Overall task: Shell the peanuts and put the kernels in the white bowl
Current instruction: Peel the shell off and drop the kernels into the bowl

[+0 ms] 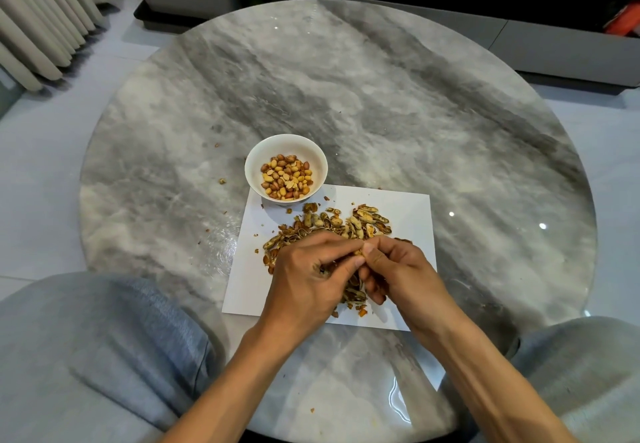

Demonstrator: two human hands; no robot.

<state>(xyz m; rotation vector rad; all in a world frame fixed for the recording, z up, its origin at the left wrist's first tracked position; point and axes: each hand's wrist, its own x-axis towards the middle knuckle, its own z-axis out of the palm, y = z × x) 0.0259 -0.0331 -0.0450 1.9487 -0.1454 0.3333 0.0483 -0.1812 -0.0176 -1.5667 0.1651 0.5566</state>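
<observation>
A round grey marble surface (381, 96) fills most of the view, with pale floor tiles around it, a curtain at the far left and a low dark cabinet along the back. A white sheet of paper (408, 207) lies on the near part of the surface, and the white bowl (256, 160) stands at its far left corner, just overlapping the sheet. Kernels (286, 176) cover the bottom of the bowl, some red-skinned, some bare yellow.

A heap of peanuts and broken shells (346, 222) is spread across the middle of the paper; whole pods and empty husks are hard to tell apart in it, and its near part is hidden under the hands. A few crumbs lie scattered on the marble to the left of the bowl.

Both hands meet over the near side of the heap. The left hand (304, 280) and the right hand (398, 273) have their fingers curled inward, thumbs and fingertips pinching a single peanut (358, 252) between them, of which only a small tan sliver shows. Pieces of shell show below the right hand's curled fingers; whether it holds them cannot be told. The person's knees in grey fabric frame the bottom corners.
</observation>
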